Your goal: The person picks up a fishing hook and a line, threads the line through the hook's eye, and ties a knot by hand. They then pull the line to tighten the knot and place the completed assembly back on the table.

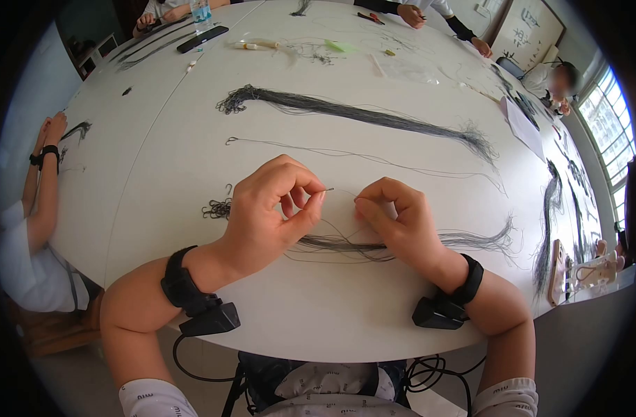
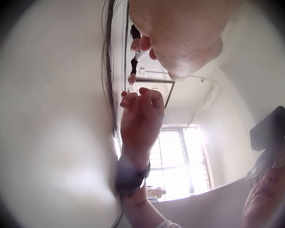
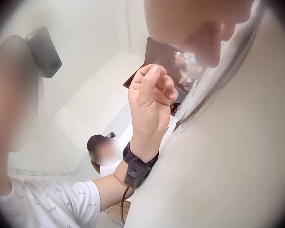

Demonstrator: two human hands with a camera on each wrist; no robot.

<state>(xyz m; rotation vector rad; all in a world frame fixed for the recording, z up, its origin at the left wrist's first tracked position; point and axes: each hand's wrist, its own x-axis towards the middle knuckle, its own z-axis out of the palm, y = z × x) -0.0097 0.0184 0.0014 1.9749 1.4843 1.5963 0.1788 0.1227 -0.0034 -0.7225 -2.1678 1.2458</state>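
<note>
The left hand [image 1: 273,208] pinches a small dark hook [image 1: 330,189] between thumb and forefinger, its tip sticking out to the right. To its right, the right hand [image 1: 401,219] holds thumb and forefinger together; a thin line [image 1: 342,192] runs near those fingertips. Both hands are raised over a bundle of dark lines [image 1: 346,244] whose cluster of hooks [image 1: 217,208] lies left of the left hand. In the right wrist view the left hand [image 3: 151,104] has its fingertips closed on something tiny. The right hand [image 2: 141,123] shows curled fingers in the left wrist view.
A larger bundle of hooked lines [image 1: 346,111] lies across the white table [image 1: 297,313], with a single hooked line [image 1: 283,146] below it. Farther back are a black phone [image 1: 202,39], a bottle [image 1: 200,12] and plastic bags [image 1: 408,69]. Other people sit around the table.
</note>
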